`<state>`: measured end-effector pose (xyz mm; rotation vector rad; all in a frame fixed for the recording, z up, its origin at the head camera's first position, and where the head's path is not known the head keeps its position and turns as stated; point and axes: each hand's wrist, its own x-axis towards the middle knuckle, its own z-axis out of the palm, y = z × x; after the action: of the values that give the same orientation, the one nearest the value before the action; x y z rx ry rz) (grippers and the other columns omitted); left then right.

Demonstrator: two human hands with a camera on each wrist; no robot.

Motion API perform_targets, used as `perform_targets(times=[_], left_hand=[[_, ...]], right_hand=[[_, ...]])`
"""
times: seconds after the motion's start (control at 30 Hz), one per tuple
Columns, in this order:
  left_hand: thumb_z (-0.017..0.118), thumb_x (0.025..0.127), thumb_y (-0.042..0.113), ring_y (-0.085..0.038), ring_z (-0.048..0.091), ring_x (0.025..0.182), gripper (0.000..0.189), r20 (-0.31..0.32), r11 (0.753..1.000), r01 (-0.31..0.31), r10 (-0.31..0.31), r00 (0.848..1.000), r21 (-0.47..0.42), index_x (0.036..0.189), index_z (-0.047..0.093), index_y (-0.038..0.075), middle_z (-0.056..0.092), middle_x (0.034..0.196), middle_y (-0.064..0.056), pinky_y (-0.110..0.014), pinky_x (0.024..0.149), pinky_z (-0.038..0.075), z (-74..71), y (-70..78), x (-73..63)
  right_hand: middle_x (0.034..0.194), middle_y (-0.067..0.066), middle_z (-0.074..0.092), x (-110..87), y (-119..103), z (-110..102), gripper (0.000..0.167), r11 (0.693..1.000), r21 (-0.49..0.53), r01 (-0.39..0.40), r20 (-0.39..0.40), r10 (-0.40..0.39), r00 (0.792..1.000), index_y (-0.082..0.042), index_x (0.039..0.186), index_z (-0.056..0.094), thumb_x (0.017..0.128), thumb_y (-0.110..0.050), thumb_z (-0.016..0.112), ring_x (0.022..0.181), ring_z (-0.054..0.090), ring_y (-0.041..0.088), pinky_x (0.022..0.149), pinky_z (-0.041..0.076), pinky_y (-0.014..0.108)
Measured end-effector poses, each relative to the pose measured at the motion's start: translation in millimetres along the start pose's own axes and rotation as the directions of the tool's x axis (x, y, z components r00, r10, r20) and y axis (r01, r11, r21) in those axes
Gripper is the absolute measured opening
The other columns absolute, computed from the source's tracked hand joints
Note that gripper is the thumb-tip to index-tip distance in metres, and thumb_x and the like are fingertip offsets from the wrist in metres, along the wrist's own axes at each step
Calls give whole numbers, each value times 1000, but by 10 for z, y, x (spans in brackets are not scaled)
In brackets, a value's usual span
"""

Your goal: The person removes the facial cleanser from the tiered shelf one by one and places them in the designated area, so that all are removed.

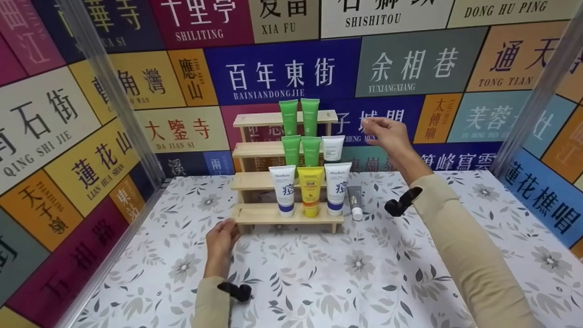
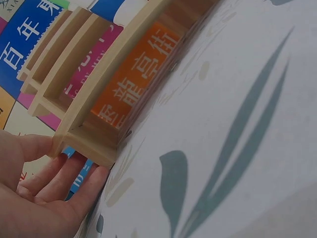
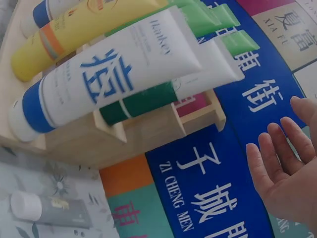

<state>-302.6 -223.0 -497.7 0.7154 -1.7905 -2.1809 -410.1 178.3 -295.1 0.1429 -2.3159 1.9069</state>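
Observation:
A four-step wooden display stand [image 1: 264, 214] rises on the floral tabletop. My left hand [image 1: 222, 239] grips the left end of its lowest step, thumb at the front corner and fingers against the leg [image 2: 94, 148]. On that step stand a white-and-blue tube [image 1: 284, 191], a yellow tube [image 1: 311, 191] and another white-and-blue tube [image 1: 337, 189]. Green tubes [image 1: 310, 117] and a white tube with a dark green cap [image 3: 198, 74] stand higher up, their bases partly hidden. Raised to the right of the stand, my right hand [image 1: 387, 134] holds nothing, its fingers loosely bent.
A grey tube with a white cap [image 1: 356, 205] lies on the tabletop just right of the stand. Behind rises a wall of coloured sign panels [image 1: 282, 68]. Upright clear edges [image 1: 104, 82] border both sides of the floral tabletop [image 1: 296, 282].

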Motion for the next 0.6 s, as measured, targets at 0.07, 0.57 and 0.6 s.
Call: perform_targets(times=[0.07, 0.57, 0.6], left_hand=[[59, 102, 19, -23, 69, 105, 36, 0, 1000, 7, -7, 1000, -2, 131, 60, -2, 70, 113, -15, -37, 99, 57, -13, 10, 2], [59, 102, 19, -31, 67, 114, 39, -7, 1000, -13, 13, 1000, -18, 133, 59, -4, 71, 112, -16, -38, 98, 58, -8, 0, -18], [59, 102, 19, -32, 66, 114, 39, -4, 1000, -11, 11, 1000, -21, 134, 59, -4, 70, 113, -16, -38, 98, 58, -3, 3, -15]], right_hand=[[134, 4, 60, 22, -62, 69, 52, 1000, -8, 21, 0, -21, 1000, -13, 135, 61, 95, -46, 66, 125, 57, 17, 103, 54, 30], [140, 7, 60, 240, -380, 556, 47, 998, 43, 36, 6, -36, 999, -14, 135, 61, 95, -36, 69, 130, 55, 19, 109, 50, 36], [141, 7, 59, 245, -401, 577, 48, 998, 49, 29, 7, -29, 1000, -14, 136, 60, 95, -36, 69, 130, 55, 19, 109, 49, 36]])
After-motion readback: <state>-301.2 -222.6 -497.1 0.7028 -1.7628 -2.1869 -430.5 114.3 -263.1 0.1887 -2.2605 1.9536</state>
